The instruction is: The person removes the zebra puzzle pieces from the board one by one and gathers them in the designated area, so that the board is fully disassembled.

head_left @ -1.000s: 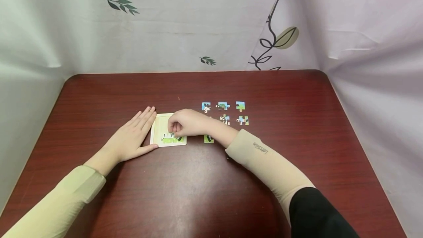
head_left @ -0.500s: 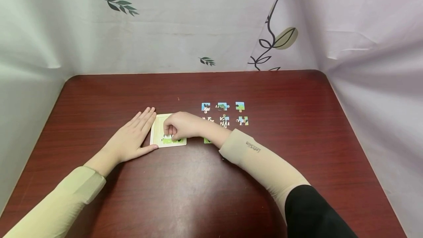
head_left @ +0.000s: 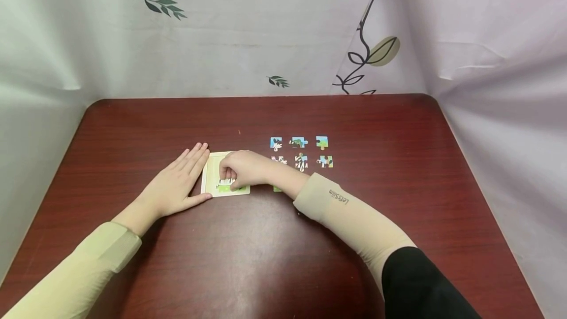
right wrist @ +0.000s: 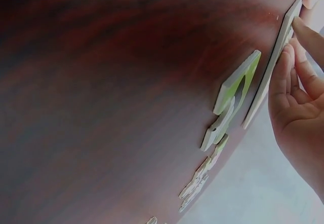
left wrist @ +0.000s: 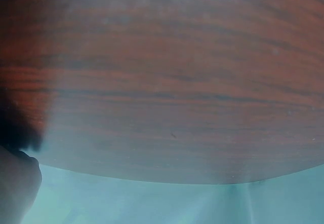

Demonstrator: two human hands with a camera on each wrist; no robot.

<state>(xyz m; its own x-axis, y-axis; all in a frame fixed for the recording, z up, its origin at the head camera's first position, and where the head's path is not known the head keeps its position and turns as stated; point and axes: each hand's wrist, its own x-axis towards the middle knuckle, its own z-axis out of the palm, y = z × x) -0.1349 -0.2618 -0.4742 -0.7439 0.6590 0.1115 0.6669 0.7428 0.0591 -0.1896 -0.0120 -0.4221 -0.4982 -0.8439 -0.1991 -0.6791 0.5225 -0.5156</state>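
A small pale puzzle tray (head_left: 211,169) lies on the table, with green-and-white pieces fitted along its near side. My left hand (head_left: 174,183) lies flat, fingers straight and thumb spread, against the tray's left edge. Over the tray, my right hand (head_left: 248,167) has its fingers curled and its thumb down at a puzzle piece (head_left: 227,182) in that near row; the hand covers much of the tray. In the right wrist view, that thumb and the fingertips meet at the tray's surface (right wrist: 273,69), seen nearly edge-on. The left wrist view shows mostly table.
To the right of the tray, several loose puzzle pieces (head_left: 301,161) lie in rows. A green piece (head_left: 277,189) is partly hidden under my right forearm. The dark red wooden table (head_left: 266,250) meets a white patterned curtain (head_left: 230,38) behind.
My right hand has shifted slightly left and nearer over the tray, then stayed nearly still. More of a loose middle-row piece shows beside the wrist. The left hand has not moved.
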